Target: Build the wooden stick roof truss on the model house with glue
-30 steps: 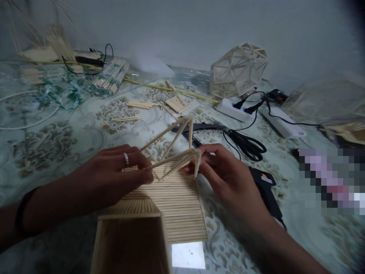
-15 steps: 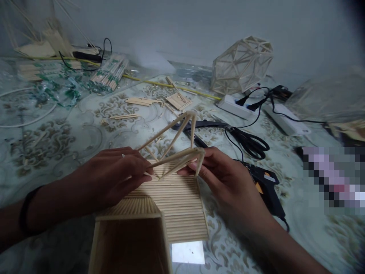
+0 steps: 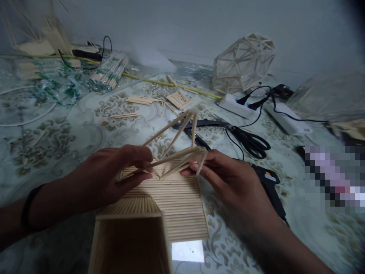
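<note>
A frame of thin wooden sticks (image 3: 178,156), joined into triangles, is held low above a slatted wooden-stick panel (image 3: 182,205). My right hand (image 3: 228,177) pinches the frame's right end between thumb and fingers. At the left end, the fingers and thumb of my left hand (image 3: 122,171) are around the stick ends; their exact contact is partly hidden. In front of the panel, joined to its left side, stands an open wooden-stick box (image 3: 129,217) with a dark inside and a sloped slatted top.
Behind my right hand lie black-handled scissors (image 3: 251,142) and a black glue gun (image 3: 269,179). Further back are a white power strip (image 3: 236,105), a stick polyhedron (image 3: 243,62), loose sticks (image 3: 142,100) and bagged sticks (image 3: 110,72). A pixelated object (image 3: 333,175) lies right.
My left hand's fingers have shifted slightly, its index finger rising away from the thumb along the stick. The frame and my right hand have moved slightly right; the panel and box stay put.
</note>
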A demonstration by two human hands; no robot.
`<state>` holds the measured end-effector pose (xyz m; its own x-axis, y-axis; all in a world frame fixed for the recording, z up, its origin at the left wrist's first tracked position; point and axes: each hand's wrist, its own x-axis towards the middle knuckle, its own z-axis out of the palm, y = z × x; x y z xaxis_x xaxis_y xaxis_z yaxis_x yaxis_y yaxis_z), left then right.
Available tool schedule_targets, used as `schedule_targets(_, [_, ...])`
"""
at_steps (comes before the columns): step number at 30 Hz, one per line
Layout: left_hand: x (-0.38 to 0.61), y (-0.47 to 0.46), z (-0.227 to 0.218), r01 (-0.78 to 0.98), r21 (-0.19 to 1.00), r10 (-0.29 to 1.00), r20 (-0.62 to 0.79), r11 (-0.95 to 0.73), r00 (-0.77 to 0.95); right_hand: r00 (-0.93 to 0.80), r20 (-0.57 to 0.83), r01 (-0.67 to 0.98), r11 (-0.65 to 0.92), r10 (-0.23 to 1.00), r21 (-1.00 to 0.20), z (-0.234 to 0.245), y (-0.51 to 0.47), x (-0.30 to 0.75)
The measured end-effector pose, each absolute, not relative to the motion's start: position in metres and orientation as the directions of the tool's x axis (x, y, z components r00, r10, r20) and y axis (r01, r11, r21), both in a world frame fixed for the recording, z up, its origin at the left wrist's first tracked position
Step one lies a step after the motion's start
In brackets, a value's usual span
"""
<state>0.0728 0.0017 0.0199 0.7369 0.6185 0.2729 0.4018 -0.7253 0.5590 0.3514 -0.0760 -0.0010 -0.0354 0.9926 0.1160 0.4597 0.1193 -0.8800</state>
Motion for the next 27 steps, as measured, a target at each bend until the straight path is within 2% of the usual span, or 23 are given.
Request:
schedule_targets(4, [0.072, 0.002, 0.018, 0.415, 0.555, 0.636, 0.292, -0.721, 0.714, -0.027, 0.150, 0.507, 0.143, 0.988, -0.850, 0.005, -0.079, 0.352])
schedule_targets(13, [0.070, 0.000, 0.017, 0.440, 0.500, 0.628, 0.311, -0.746, 0.713, -0.006, 0.213, 0.474, 0.190, 0.977, -0.860, -0.003, -0.089, 0.350])
schedule_targets(20, [0.071, 0.006, 0.017, 0.392, 0.625, 0.642, 0.235, -0.675, 0.730, 0.027, 0.217, 0.484, 0.178, 0.976, -0.857, -0.009, -0.085, 0.340])
schedule_targets(27, [0.071, 0.005, 0.027, 0.374, 0.593, 0.616, 0.274, -0.713, 0.739, 0.032, 0.215, 0.458, 0.177, 0.976, -0.871, -0.009, -0.084, 0.340])
